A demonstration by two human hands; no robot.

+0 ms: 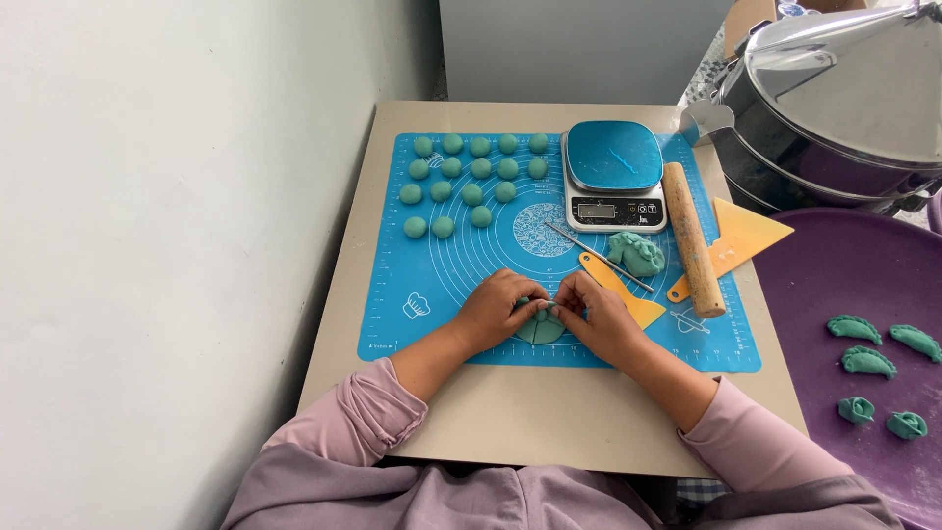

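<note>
My left hand (500, 306) and my right hand (596, 312) meet over a flat piece of green dough (541, 325) near the front edge of the blue baking mat (432, 265). The fingertips of both hands pinch the dough's upper edge. Most of the piece is hidden under my fingers. Several green dough balls (461, 182) lie in rows at the mat's far left. A lump of green dough (636, 252) rests just beyond my right hand.
A kitchen scale (615, 175) stands at the mat's far side, a wooden rolling pin (693, 238) to its right. Two yellow scrapers (743, 236) (618, 292) and a thin metal tool (589, 250) lie nearby. A purple tray (814, 285) at right holds several shaped green dumplings (868, 361). A steel steamer (834, 108) stands behind.
</note>
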